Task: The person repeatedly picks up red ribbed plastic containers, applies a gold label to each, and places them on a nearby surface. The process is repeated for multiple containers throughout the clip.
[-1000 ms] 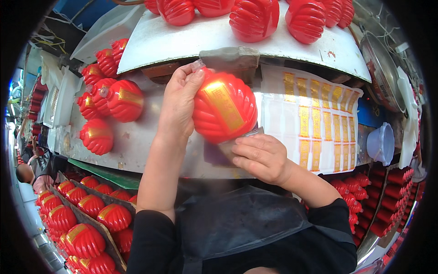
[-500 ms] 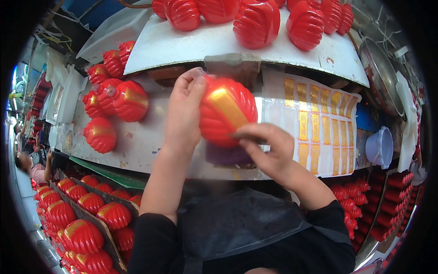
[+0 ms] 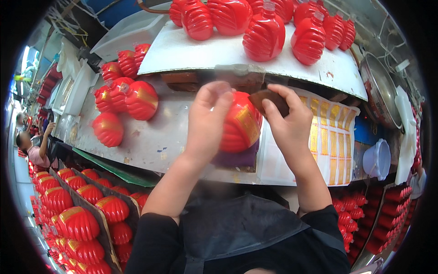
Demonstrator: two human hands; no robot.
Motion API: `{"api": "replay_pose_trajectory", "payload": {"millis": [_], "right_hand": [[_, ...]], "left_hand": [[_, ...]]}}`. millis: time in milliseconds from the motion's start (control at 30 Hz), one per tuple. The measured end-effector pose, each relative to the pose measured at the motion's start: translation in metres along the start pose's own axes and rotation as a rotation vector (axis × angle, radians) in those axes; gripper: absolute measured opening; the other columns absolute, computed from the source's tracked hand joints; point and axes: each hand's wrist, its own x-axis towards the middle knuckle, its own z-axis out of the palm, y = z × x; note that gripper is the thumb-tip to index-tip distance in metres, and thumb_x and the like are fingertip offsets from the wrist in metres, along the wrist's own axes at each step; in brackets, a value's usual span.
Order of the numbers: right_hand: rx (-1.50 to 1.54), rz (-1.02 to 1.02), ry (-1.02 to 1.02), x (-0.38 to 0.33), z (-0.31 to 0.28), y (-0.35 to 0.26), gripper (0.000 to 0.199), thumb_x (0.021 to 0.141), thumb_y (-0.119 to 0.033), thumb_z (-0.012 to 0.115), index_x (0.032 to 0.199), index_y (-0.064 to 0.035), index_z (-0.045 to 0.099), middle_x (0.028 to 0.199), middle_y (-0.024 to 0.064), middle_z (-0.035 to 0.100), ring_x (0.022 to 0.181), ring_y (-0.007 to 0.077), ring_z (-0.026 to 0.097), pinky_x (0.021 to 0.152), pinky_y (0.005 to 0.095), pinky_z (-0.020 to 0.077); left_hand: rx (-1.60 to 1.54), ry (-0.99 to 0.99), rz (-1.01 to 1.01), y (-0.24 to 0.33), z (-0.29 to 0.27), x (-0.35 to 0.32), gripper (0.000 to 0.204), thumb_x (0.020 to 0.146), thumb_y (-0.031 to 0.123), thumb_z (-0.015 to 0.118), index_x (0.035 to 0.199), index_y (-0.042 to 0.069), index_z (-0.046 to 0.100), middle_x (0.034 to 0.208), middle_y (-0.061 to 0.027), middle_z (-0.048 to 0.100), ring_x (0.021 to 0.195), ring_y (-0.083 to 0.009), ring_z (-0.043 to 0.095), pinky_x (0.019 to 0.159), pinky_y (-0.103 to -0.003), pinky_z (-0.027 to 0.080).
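My left hand (image 3: pixel 206 119) is closed at the neck of a ribbed red bottle (image 3: pixel 230 140), just above the work table (image 3: pixel 175 137). Its fingers cover the neck. A gold label (image 3: pixel 247 122) runs down the bottle's side, turned toward the right. Between the thumb and fingers of my right hand (image 3: pixel 292 121) is a flat dark brown piece (image 3: pixel 270 102), like a scraper. It stands close by the bottle's upper right side; whether it touches cannot be made out. A purple cloth (image 3: pixel 237 159) lies under the bottle.
Sheets of gold labels (image 3: pixel 333 137) lie to the right, beside a lavender basin (image 3: pixel 378 159). Red bottles stand on a white raised board (image 3: pixel 200 57) and a cluster of bottles (image 3: pixel 141 101) sits left. Boxed bottles (image 3: pixel 77 223) fill the lower left. Another person (image 3: pixel 39 155) is far left.
My right hand has gone from the label's lower end up to the bottle's upper right with the brown piece. The bottle has turned, its label now facing further right. The whole view has shifted slightly.
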Motion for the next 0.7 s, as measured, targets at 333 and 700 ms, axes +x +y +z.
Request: {"api": "replay_pose_trajectory", "payload": {"millis": [333,700], "right_hand": [[0.040,0.197,0.048,-0.001,-0.010,0.022,0.024,0.098,-0.006,0.068,0.119,0.0039,0.073,0.104,0.0096,0.075,0.090,0.0142,0.071,0.079,0.0273,0.0576],[0.584,0.427,-0.054,-0.009,-0.043,0.062,0.040,0.100,0.000,0.057,0.140,0.0016,0.062,0.130,0.0104,0.068,0.114,0.0159,0.066,0.100,0.0289,0.0537]], "left_hand": [[0.634,-0.014,0.396,0.013,0.001,-0.015,0.025,0.095,0.020,0.076,0.114,0.004,0.071,0.104,-0.0119,0.070,0.100,-0.0273,0.066,0.091,-0.039,0.053],[0.586,0.312,0.549,0.108,-0.092,0.003,0.023,0.097,0.017,0.076,0.114,0.002,0.073,0.094,-0.0117,0.076,0.083,-0.0157,0.072,0.078,-0.030,0.057]]}}
